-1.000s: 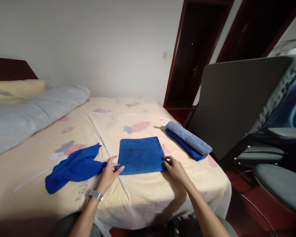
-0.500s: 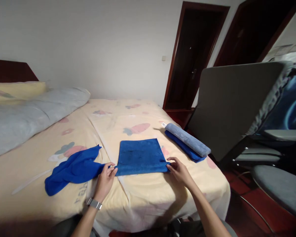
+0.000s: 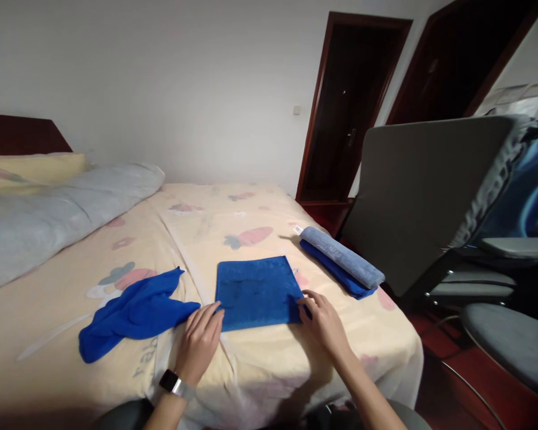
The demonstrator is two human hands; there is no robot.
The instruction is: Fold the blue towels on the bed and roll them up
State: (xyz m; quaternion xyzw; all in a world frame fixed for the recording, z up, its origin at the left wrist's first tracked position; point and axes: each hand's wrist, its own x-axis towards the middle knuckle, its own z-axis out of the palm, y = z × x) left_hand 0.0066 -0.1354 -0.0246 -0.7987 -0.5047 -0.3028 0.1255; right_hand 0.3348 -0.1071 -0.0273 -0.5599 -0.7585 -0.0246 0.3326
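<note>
A blue cloth [image 3: 255, 292] lies nearly square on the bed in front of me, its near edge smooth and straight. My left hand [image 3: 200, 337] is at its near left corner, fingers bent together over the edge, thumb mostly hidden. At the near right corner, my right hand [image 3: 320, 319] has its fingers curled onto the cloth's side. A second, brighter blue cloth [image 3: 134, 313] lies crumpled left of my left hand, one tip reaching close to the fingers.
A grey-blue rolled towel [image 3: 343, 257] rests on a folded blue cloth [image 3: 341, 273] near the bed's right edge. A grey quilt [image 3: 72, 203] and yellow pillow [image 3: 36, 167] lie at the left. Beside the bed stands a grey-covered chair [image 3: 430, 197].
The near strip of the blue cloth, pinched at both ends before, now lies flat with the rest. My left hand has turned over the corner, and my right fingers have curled in.
</note>
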